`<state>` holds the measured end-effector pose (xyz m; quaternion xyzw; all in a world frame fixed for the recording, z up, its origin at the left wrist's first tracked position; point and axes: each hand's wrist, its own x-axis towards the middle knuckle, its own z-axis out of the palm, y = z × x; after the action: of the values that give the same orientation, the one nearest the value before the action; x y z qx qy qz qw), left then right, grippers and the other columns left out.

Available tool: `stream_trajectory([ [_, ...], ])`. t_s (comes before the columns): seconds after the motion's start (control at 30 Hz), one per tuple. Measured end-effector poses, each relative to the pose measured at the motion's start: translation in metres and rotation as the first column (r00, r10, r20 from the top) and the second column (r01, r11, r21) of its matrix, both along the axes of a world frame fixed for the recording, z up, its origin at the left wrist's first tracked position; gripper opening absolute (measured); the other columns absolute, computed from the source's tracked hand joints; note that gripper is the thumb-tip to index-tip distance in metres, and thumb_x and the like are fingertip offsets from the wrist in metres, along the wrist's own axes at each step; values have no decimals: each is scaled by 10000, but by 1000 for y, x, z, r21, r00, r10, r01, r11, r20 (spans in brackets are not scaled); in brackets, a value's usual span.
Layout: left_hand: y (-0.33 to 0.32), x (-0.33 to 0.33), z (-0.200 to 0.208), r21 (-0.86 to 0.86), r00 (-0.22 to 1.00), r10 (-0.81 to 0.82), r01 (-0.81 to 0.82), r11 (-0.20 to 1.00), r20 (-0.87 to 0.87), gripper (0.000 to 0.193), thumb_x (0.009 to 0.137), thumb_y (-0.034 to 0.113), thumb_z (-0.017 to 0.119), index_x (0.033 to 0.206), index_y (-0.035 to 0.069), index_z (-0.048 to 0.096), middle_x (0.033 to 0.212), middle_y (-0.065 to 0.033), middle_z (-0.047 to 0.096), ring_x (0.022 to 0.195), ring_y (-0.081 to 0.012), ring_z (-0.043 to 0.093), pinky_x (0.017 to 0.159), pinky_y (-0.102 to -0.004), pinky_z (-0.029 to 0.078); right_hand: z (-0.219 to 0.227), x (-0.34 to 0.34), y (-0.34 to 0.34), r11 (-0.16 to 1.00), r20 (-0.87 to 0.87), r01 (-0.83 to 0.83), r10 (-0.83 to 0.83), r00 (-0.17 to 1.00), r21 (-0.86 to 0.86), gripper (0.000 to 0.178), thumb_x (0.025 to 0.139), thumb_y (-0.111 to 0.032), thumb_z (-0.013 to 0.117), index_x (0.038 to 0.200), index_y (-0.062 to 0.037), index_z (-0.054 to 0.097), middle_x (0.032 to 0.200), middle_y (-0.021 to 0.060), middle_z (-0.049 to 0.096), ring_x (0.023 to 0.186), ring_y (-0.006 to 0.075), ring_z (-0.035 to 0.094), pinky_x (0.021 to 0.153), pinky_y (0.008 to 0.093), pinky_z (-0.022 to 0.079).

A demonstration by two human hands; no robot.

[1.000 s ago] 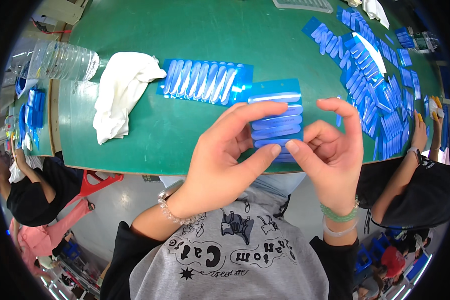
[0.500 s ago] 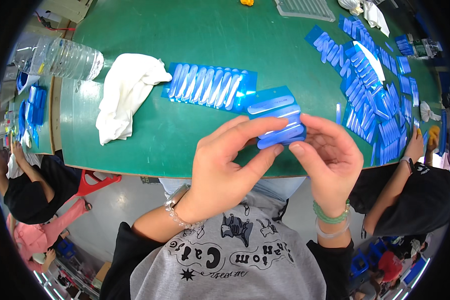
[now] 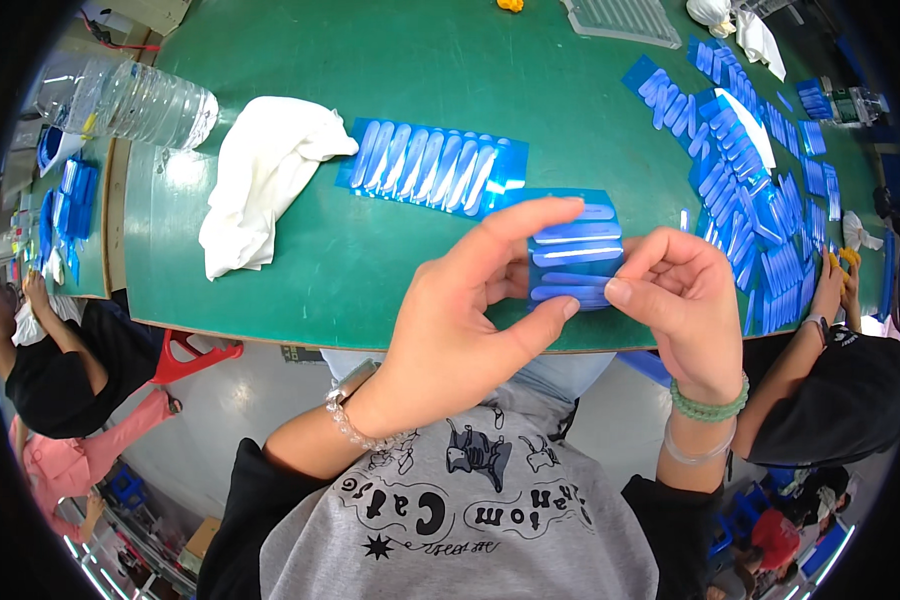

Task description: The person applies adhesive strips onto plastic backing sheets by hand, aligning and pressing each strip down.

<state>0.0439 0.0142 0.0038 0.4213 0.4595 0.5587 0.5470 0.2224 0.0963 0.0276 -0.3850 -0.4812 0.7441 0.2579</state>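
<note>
Above the table's near edge, a small blue film sheet carrying a row of rounded blue strips is bent between my hands. My left hand grips its left side, the index finger at the top and the thumb at the lower edge. With thumb and index finger, my right hand pinches the lower right edge at the end of a strip. Whether that strip is loose from the film, I cannot tell. Just beyond lies another blue sheet with a row of strips, flat on the green table.
A crumpled white cloth and a large clear bottle lie to the left. Many blue strip sheets are heaped at the right. A ribbed clear tray is at the back. Co-workers sit at both sides, one arm near the heap.
The sheet in my hands has opened out and turned more toward me. My right hand has shifted slightly right, its fingertips now closed at the lower edge; the left index finger has moved up.
</note>
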Motion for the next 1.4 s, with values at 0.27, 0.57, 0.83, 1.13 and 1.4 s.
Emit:
stream_trajectory([
  [0.27,-1,0,2,-20,998,35,-36,999,-47,673,764,-123,638,1342,26,326,1087,-145,606,1023,-196,600,891,-317,486,3,-4,1,1000,47,27,-27,999,-7,109,772,50,696,795,0,602,817,53,648,767,87,613,719,215,492],
  [0.57,0,2,3,-38,998,46,-47,998,-30,688,764,-119,640,1349,44,317,1079,-144,613,998,-192,611,870,-305,492,2,-1,5,996,1,-5,5,1000,-94,86,777,36,689,810,7,615,836,62,657,767,94,612,729,220,487],
  [0.83,1,2,5,-62,997,39,-43,997,-69,688,765,-109,646,1347,47,314,1081,-148,612,989,-194,617,859,-308,498,-2,-1,5,996,9,-9,10,1000,-90,81,775,37,689,809,9,621,841,74,666,765,98,619,727,222,493],
  [1.13,0,4,3,-47,997,32,-36,998,-71,681,768,-106,644,1345,46,316,1097,-162,604,1014,-209,611,874,-321,496,-4,-3,4,997,23,17,-16,1000,-77,91,772,28,703,810,5,624,828,74,670,751,96,623,712,216,499],
  [1.4,-2,5,-2,-37,998,40,-42,998,-56,603,805,-108,615,1320,38,336,1011,-138,630,966,-172,615,839,-290,494,-3,-2,2,998,32,23,-21,999,-65,87,776,28,698,812,5,622,827,78,671,752,93,622,712,214,499],
])
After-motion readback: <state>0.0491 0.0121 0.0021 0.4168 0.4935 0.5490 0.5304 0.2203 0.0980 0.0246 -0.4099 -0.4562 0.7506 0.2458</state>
